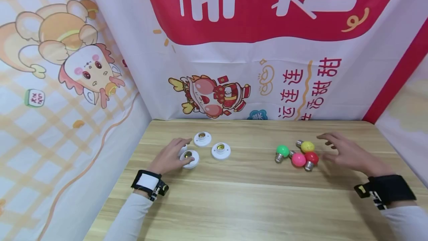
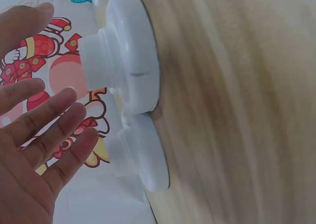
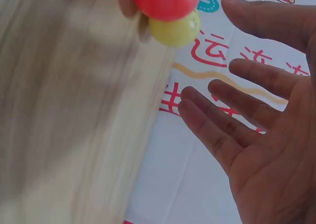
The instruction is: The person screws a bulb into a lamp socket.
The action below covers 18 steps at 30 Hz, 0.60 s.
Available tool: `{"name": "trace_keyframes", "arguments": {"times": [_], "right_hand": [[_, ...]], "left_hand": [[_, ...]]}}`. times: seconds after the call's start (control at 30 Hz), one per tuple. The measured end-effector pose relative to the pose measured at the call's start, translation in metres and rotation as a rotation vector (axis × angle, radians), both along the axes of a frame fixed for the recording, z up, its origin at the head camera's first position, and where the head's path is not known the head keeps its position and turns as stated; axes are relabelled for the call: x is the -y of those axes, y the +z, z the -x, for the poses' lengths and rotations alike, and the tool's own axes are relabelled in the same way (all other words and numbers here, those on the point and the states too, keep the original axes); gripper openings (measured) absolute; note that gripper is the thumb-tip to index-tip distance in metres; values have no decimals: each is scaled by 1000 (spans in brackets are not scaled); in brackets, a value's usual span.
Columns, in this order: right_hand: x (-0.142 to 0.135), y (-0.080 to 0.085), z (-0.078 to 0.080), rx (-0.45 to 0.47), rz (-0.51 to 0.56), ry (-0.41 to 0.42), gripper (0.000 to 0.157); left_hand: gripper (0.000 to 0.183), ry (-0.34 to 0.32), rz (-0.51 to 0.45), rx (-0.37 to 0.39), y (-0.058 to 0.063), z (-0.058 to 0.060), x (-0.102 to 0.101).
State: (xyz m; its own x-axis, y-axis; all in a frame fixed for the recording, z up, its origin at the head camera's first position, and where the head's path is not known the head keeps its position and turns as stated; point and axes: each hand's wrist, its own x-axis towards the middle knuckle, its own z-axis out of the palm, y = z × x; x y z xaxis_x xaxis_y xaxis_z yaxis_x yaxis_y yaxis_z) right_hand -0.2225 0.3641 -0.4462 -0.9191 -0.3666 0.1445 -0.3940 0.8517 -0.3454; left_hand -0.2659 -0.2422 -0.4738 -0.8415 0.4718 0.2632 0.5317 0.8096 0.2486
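Pale sleeves (image 1: 128, 217) nearest us, we seem to be reaching, relaxed left hand (image 1: 168, 157) just beside white sockets (image 1: 221, 155), relaxed right hand (image 1: 351, 156) near coloured bulbs (image 1: 298, 160) on the table (image 1: 250, 203), both empty, the next move calling for a grasp.

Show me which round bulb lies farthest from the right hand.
The green round metal-based bulb; the yellow bulb, pink bulb and red bulb lie nearer the right hand.

Wood-grain table (image 1: 234, 203) bearing four white sockets (image 1: 221, 156) toward its far left corner; green bulb (image 1: 282, 150), pink bulb (image 1: 298, 160), yellow bulb (image 1: 307, 146), red bulb (image 1: 312, 157) nearer its right edge
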Motion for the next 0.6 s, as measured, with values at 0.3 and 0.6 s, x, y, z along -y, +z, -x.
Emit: {"name": "trace_keyframes", "arguments": {"times": [0.3,0.6], "right_hand": [[4,-11,-4,47,-4,-7,42],[9,-21,-9,-12,63,6,26]], "left_hand": [[77,27,17,68,-9,2,-4],[70,5,41,72,-15,0,-8]]}}
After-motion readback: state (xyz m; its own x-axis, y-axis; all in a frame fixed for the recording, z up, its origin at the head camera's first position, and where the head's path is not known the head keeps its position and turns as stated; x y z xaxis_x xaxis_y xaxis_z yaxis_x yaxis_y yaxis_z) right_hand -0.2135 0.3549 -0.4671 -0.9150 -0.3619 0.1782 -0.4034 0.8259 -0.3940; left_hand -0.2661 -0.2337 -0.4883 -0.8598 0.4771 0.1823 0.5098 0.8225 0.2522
